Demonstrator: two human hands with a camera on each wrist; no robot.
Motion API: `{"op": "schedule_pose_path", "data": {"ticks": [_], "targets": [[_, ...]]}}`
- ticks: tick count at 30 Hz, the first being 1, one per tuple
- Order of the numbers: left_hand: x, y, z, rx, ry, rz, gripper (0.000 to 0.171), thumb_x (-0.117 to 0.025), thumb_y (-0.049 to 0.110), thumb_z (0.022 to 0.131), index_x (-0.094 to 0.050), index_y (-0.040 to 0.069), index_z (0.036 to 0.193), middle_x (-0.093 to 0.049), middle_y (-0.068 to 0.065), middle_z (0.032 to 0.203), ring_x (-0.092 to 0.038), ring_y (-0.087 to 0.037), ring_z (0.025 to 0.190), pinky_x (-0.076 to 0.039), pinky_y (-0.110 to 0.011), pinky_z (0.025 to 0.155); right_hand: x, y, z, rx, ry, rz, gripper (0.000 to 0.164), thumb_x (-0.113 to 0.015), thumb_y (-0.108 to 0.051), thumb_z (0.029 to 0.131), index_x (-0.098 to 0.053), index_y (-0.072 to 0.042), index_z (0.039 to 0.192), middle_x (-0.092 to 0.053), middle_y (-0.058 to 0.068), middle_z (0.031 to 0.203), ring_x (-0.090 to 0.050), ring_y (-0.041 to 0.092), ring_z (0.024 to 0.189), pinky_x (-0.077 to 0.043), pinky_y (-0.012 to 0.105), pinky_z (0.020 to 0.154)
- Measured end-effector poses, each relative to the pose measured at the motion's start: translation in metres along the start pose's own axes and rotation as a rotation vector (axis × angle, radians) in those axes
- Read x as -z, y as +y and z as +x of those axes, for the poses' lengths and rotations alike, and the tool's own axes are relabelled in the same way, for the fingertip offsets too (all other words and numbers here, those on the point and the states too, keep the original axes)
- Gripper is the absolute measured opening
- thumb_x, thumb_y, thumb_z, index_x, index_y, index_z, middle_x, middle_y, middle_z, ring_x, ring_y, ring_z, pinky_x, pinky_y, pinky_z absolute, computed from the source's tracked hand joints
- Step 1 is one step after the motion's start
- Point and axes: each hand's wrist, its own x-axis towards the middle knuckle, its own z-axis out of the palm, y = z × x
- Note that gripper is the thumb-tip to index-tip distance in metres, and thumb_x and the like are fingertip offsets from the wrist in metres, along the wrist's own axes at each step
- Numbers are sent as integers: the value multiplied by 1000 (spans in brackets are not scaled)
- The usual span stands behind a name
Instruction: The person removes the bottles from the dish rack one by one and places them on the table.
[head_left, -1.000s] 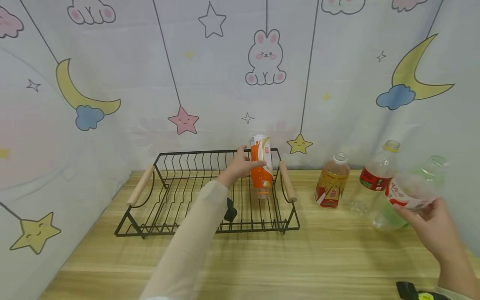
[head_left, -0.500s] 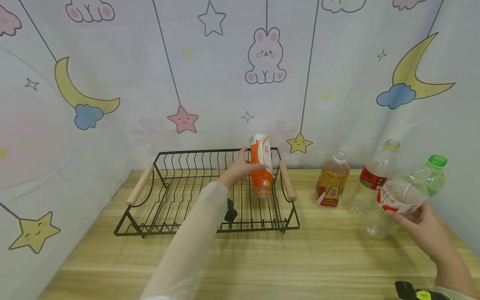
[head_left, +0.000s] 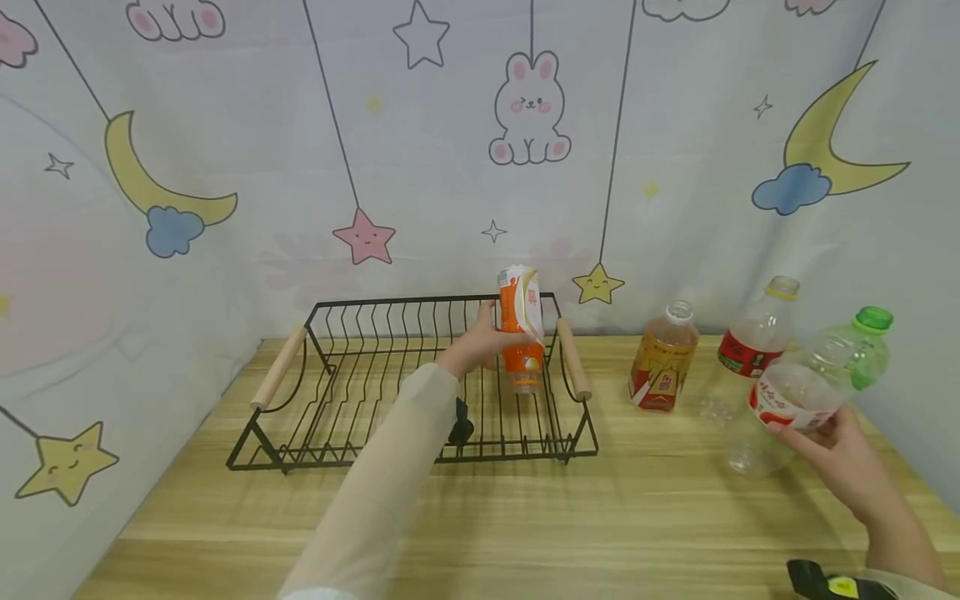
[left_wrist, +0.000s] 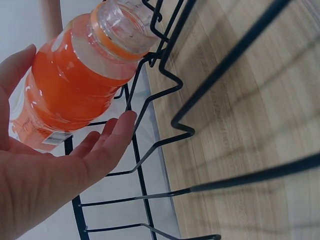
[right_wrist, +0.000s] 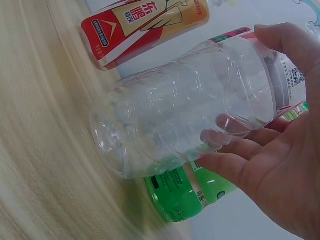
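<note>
My left hand (head_left: pixel 480 343) holds an orange-labelled bottle (head_left: pixel 521 312) neck down over the right part of a black wire dish rack (head_left: pixel 405 461). In the left wrist view, the thumb lies on one side of the orange bottle (left_wrist: pixel 75 75) and the fingers on the other, its clear neck among the wires. My right hand (head_left: pixel 847 467) grips a clear plastic bottle (head_left: pixel 795 396) round its red-and-white label. That bottle leans with its base toward the table, as the right wrist view shows of the clear bottle (right_wrist: pixel 170 110). A green bottle (head_left: pixel 870 354) stands behind it, partly hidden.
A bottle with a gold-and-red label (head_left: pixel 663 358) and a clear bottle with a dark red label (head_left: pixel 746 354) stand uncapped on the wooden table (head_left: pixel 600 525). Wooden handles (head_left: pixel 574 360) flank the rack. A printed cloth (head_left: pixel 450 167) hangs behind.
My right hand has moved left with the clear bottle, uncovering the green bottle's cap behind it. My left hand and the orange bottle have stayed nearly in place.
</note>
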Motion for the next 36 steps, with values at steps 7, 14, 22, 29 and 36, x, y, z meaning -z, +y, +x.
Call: {"op": "schedule_pose_path", "data": {"ticks": [7,14,22,29,36], "targets": [[-1,0,-2,3,-32,-29,104,-75,26,83,0,20,154,-45,-18,137,-54,-36,119,-51,-58,86,0,0,0,-14,-4,7,60,-59,-4,94,-25,-29,137,-40,-28,113,-47,-20,96,-43,3,76],[-2,2,-5,17,-81,-58,102,-73,22,86,2,19,154,-47,-17,134,-54,-36,119,-50,-59,87,-1,-1,0,-47,-28,6,59,-58,-8,95,-21,-19,139,-39,-24,114,-47,-20,96,-44,4,75],[-3,3,-6,30,-96,-79,96,-71,18,87,0,20,153,-51,-20,131,-58,-38,115,-55,-52,81,-2,-1,0,-55,-34,-23,59,-59,-11,96,-22,-16,142,-38,-21,117,-46,-21,95,-45,5,75],[-3,4,-6,22,-94,-88,96,-71,16,87,-1,19,153,-50,-21,131,-58,-38,114,-56,-51,79,0,-2,0,-40,-23,-76,63,-61,-17,95,-22,-14,145,-39,-18,121,-40,-21,100,-40,3,76],[-1,7,-4,26,-72,-124,95,-71,13,86,-3,20,152,-45,-20,133,-56,-38,116,-56,-53,78,1,-8,-2,-16,16,-95,66,-64,-14,93,-23,-16,146,-39,-21,120,-39,-17,104,-37,1,78]]}}
